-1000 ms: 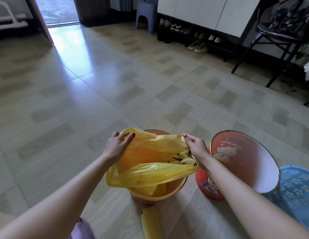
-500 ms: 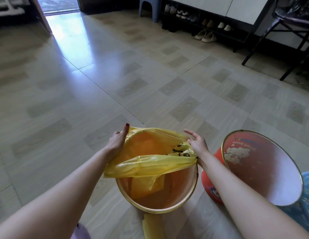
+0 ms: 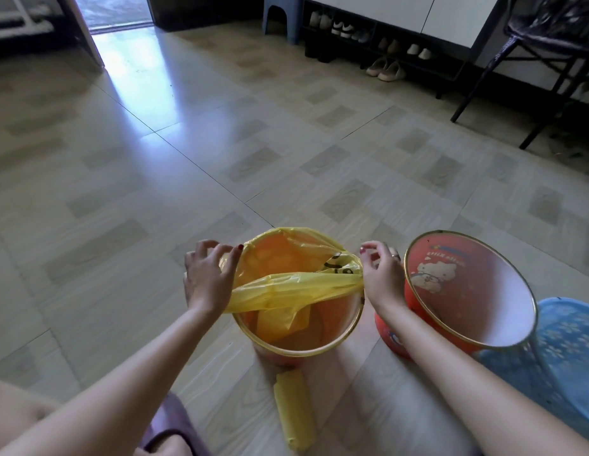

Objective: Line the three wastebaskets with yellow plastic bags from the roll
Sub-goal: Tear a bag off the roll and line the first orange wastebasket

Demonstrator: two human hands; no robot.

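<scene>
Daylight from doorway [image 3: 118, 11] far beyond the fingertips, upper left; throws a bright glare streak on the glossy floor [image 3: 148, 80]. Rest of room dim, esp. far right of the right hand [image 3: 380, 274] fingers. Shadows soft, no hard edges. Wide-angle: floor lines bow twd frame edges. Overall soft/compressed; forearms nearest cam slightly blurred, bg detail mushy.

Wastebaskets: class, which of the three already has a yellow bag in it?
The orange wastebasket between the hands holds the yellow bag; the red cartoon one and blue one are bare.
</scene>
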